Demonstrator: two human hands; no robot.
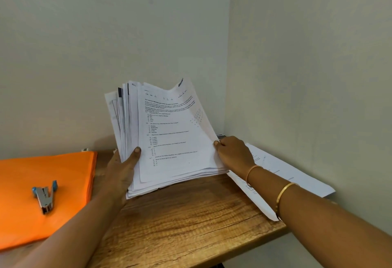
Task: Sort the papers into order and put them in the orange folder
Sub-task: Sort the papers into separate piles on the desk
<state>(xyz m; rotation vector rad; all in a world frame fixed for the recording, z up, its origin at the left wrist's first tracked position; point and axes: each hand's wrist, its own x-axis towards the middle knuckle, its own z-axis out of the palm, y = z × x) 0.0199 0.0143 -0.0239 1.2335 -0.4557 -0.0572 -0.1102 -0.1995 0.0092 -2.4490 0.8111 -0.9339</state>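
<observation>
At the left of the frame the orange folder (31,166) is laid flat on the wooden table (191,225), and a stapler (45,196) is rested on it. At the centre, the stack of papers (169,136) is held tilted upward by the left hand (118,174), whose thumb is curled over its lower left edge. The front sheet's right edge is pinched by the right hand (234,153). At the lower right, loose sheets (297,176) are spread beside the wall.

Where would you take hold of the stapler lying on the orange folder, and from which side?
Probably from above, pinching across the narrow metal body near the joined end of the stapler. It lies flat on the orange folder, its two blue-tipped arms splayed at the far end, so the near end is the compact part.
</observation>
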